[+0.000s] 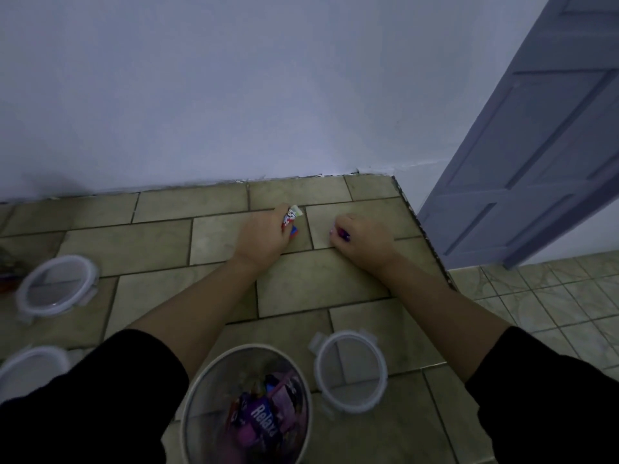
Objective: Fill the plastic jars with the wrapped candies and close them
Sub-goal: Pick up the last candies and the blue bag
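Both our hands lie on the tiled table [355,283] at the centre of the frame. Our left hand [264,236] curls round a few wrapped candies [292,216], and our right hand [363,237] pinches a purple candy [342,234]. We judge them light, crinkly and slippery, so best gripped by the body. The jar [214,390], part filled, stands at bottom centre, with a lid [350,338] just to its right.

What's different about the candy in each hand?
The left hand grips candies wrapped in white, red and blue; the right hand grips a purple candy. The left ones stick out plainly; the purple one is mostly hidden in the hand. Both are held low over the tiles.
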